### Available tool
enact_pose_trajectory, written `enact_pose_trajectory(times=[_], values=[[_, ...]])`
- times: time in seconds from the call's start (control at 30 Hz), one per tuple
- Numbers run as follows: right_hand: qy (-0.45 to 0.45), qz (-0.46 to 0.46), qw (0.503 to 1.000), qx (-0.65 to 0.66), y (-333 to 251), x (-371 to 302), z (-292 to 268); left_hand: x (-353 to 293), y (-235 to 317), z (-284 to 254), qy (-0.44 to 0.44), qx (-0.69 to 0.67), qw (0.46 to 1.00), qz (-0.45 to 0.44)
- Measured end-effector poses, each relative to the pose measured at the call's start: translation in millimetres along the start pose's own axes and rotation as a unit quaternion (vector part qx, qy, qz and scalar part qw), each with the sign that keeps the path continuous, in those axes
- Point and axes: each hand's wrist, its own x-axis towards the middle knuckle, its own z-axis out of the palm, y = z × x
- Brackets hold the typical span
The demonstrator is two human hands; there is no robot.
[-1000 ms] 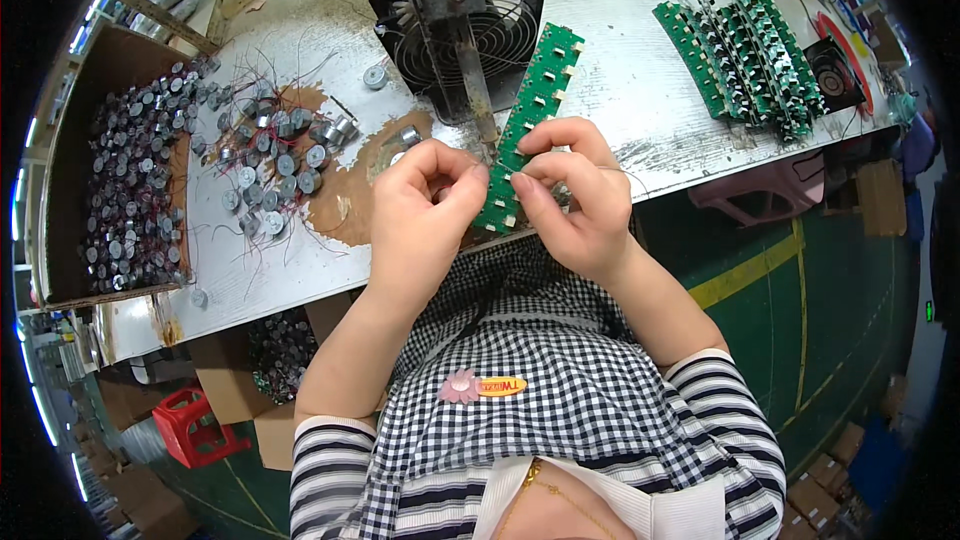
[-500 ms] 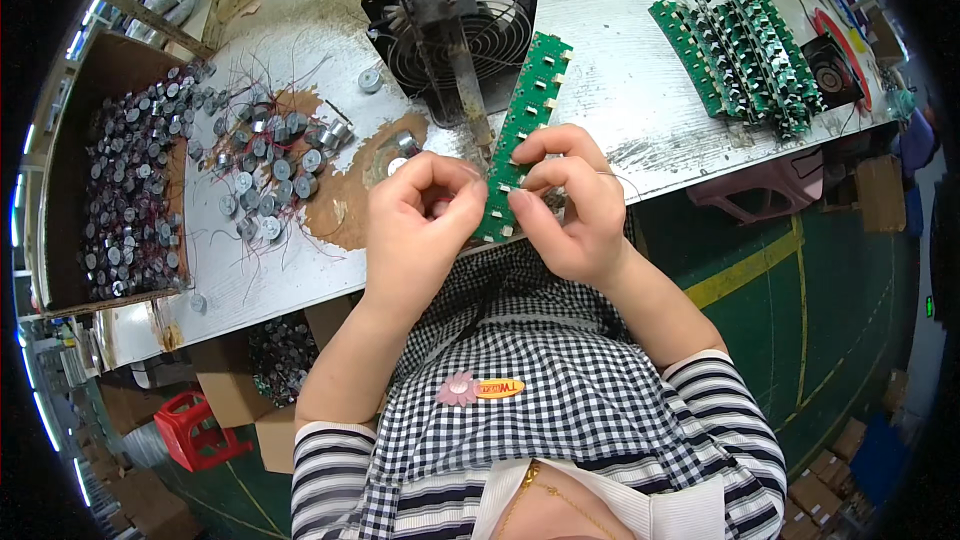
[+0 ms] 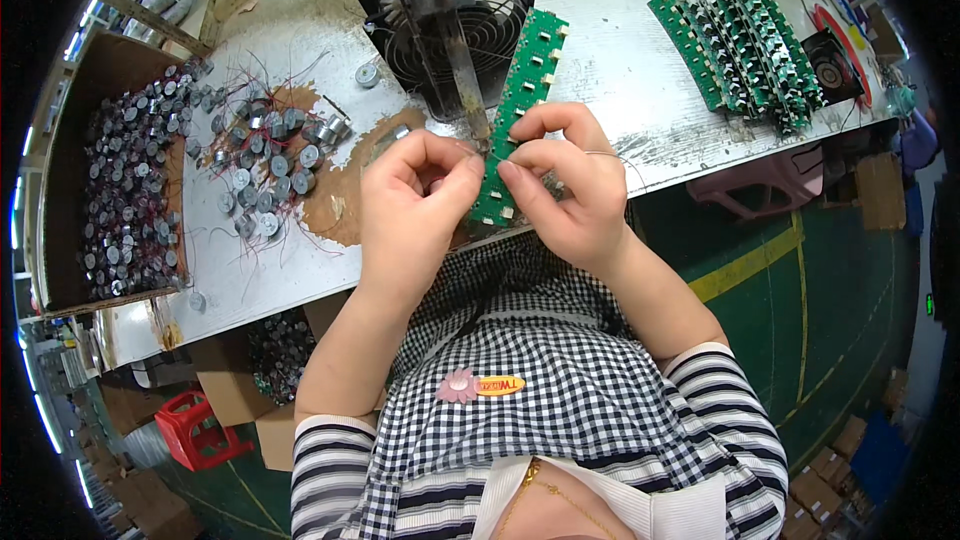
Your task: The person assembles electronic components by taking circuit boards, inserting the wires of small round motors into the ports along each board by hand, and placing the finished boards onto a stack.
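Observation:
A long green circuit board [image 3: 530, 75] with a row of small white parts lies slantwise on the bench between my hands. My left hand [image 3: 412, 205] is closed in a pinch at the board's left edge; what its fingertips hold is hidden. My right hand [image 3: 575, 185] rests over the board's right edge, thumb and forefinger closed on a thin wire [image 3: 618, 159] whose tail sticks out to the right. The tip of a clamped soldering iron [image 3: 466, 80] comes down beside the board, just above my fingertips. A small round motor [image 3: 400, 132] shows behind my left hand.
A black fan [image 3: 495, 25] stands behind the iron. Loose wired motors [image 3: 280, 165] lie at left, beside a cardboard box [image 3: 70, 305] full of them. Several green boards [image 3: 740, 55] are stacked at right. A red stool [image 3: 195, 430] stands below the bench.
The board has slid a little away from me, up toward the fan. Both hands have moved slightly the same way, and my right fingertips are now closer to the iron's tip.

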Motion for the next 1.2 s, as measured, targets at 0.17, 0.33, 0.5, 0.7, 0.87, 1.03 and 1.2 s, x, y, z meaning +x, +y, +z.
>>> enact_pose_trajectory(times=[0.17,0.33,0.5,0.7,0.87,1.03,1.2], values=[[-0.020,-0.040,0.999,-0.016,4,-8,-2,-7,-1,-2,-0.011,0.020,1.000,-0.019],[-0.017,0.059,0.996,0.070,-2,-19,0,-9,-6,-2,-0.014,0.030,0.999,-0.027],[-0.003,0.041,0.997,0.058,-1,-11,1,-5,-5,-1,0.000,0.032,0.999,-0.021],[-0.001,-0.029,1.000,-0.007,4,-2,-1,-1,1,2,0.012,0.027,1.000,0.005],[-0.015,0.041,0.997,0.058,-2,-18,0,-10,-2,2,0.010,0.040,0.999,-0.009],[-0.002,0.033,0.996,0.079,-2,-17,-1,-13,-4,1,0.010,0.040,0.999,-0.013],[-0.003,0.033,0.998,0.047,-2,-14,0,-9,-5,0,0.010,0.042,0.999,-0.014]])
